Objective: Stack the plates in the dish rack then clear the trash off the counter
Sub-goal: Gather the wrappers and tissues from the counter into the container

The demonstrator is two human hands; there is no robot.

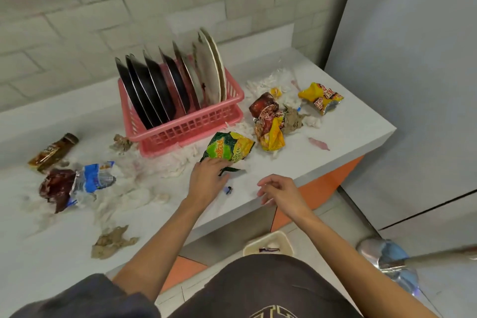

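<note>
Bare counter [258,186] between wrappers; dish rack [180,121] blocks behind.

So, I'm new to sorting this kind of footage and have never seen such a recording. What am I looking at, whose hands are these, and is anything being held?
There is no machine here. This is one picture from a wide-angle camera worn on a person's head, looking down at their own bare hands. They stand at a white counter. On it sits a pink dish rack with dark and pale plates standing on edge in it. Around the rack lie crumpled snack wrappers and shreds of white tissue. The left hand grips the near edge of a green snack bag just in front of the rack. The right hand hangs over the counter's edge, fingers loose, holding nothing. On the floor below is a cream tub with a scrap of wrapper inside.
</note>
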